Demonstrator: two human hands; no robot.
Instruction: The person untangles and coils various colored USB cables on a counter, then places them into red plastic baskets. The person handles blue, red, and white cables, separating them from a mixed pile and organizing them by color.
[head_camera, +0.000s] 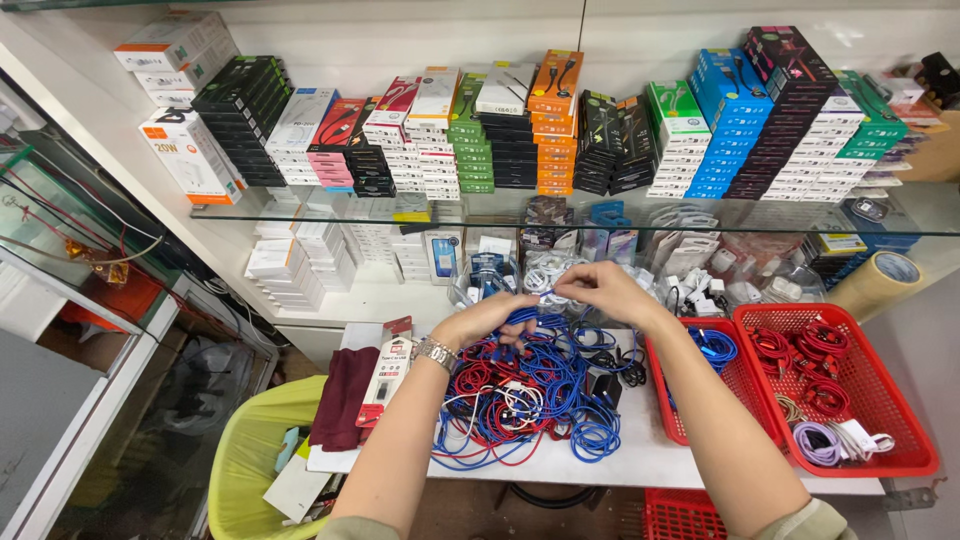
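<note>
A tangled heap of blue, red and white cables (530, 395) lies on the white tabletop (650, 455) in front of me. My left hand (490, 318), with a metal wristwatch (435, 351) on its wrist, grips a bundle of blue cable just above the heap. My right hand (600, 290) hovers slightly higher and to the right, its fingers pinching the same blue cable (530, 318) between the two hands.
Two red baskets stand to the right, one (665, 400) with a blue cable coil, the other (880, 465) with red and pale cables. A glass shelf (300, 208) carries stacked boxes. A yellow-green bin (245, 470), a maroon cloth (345, 395) and a tape roll (885, 280) are nearby.
</note>
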